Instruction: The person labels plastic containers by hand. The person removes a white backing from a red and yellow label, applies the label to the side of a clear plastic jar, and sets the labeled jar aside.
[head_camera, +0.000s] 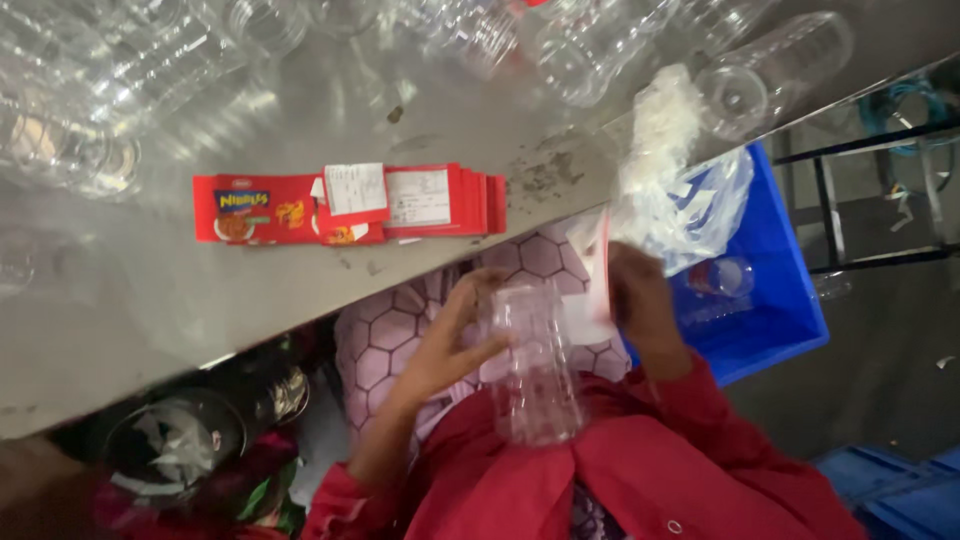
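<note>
My left hand (450, 340) grips a clear plastic jar (535, 365) over my lap, fingers wrapped on its left side. My right hand (640, 300) is at the jar's right side, pressing a white and red label (590, 300) against it. Both arms wear red sleeves. A stack of red labels (350, 205) lies on the grey table (200, 310) just beyond my hands.
Several clear plastic jars (770, 70) lie across the far part of the table. A crumpled clear plastic bag (670, 190) hangs over a blue crate (770, 290) at the right. A dark bin with scraps (180, 440) stands under the table at the left.
</note>
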